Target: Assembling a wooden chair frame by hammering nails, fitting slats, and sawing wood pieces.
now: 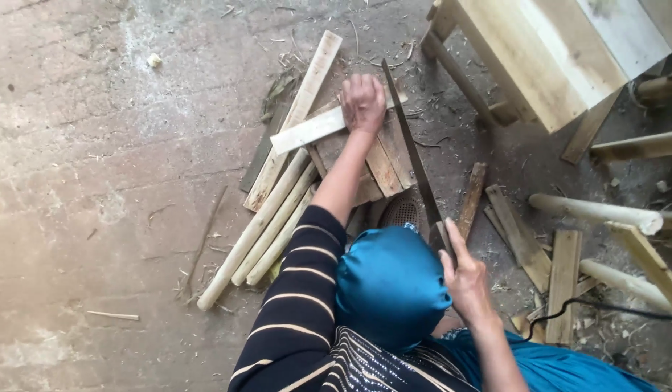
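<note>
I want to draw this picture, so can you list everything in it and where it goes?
Flat wood slats: several, pale, piled on the floor, centre.
Round poles: three, pale, left of the pile.
Handsaw: one, dark blade, right of the pile.
Wooden bench: one, pale, top right.
Loose poles and offcuts: several, right side.
Black cable: one, lower right.
Concrete floor: grey, littered with chips.
Head covering: one, teal, bottom centre.
Left hand: pressing a slat.
Right hand: gripping the saw handle.

Your right hand [466, 279] covers the saw [416, 160] handle. Your left hand [363, 101] hides one end of the slat [307, 131]. The bench [554, 51] and black cable [612, 306] run off the frame edge. The round grille [401, 212] under the boards is mostly concealed.
</note>
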